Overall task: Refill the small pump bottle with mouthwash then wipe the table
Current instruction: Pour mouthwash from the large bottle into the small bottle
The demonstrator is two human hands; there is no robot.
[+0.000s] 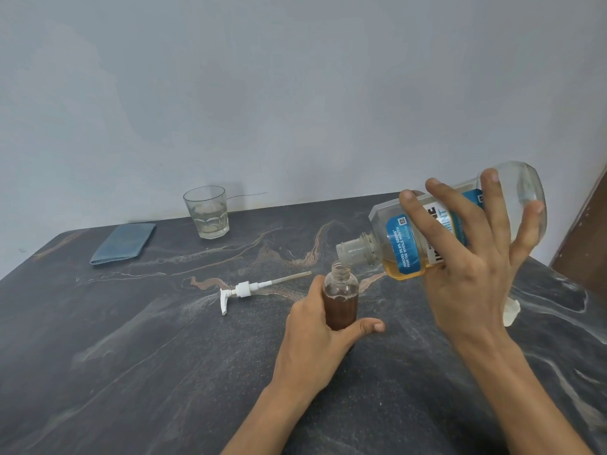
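The small clear bottle [341,298] stands upright on the dark marble table [164,356], uncapped and more than half full of brownish liquid. My left hand [315,336] grips its lower body. My right hand [473,257] holds the large mouthwash bottle [407,244], tilted so its open mouth sits just above the small bottle's neck. A little amber liquid pools in its lower side. The white pump head [244,289] with its tube lies flat on the table left of the small bottle.
A folded blue cloth [124,243] lies at the back left. A glass tumbler [207,211] stands near the wall. A white cap or wad [512,311] lies behind my right wrist. A brown panel borders the far right.
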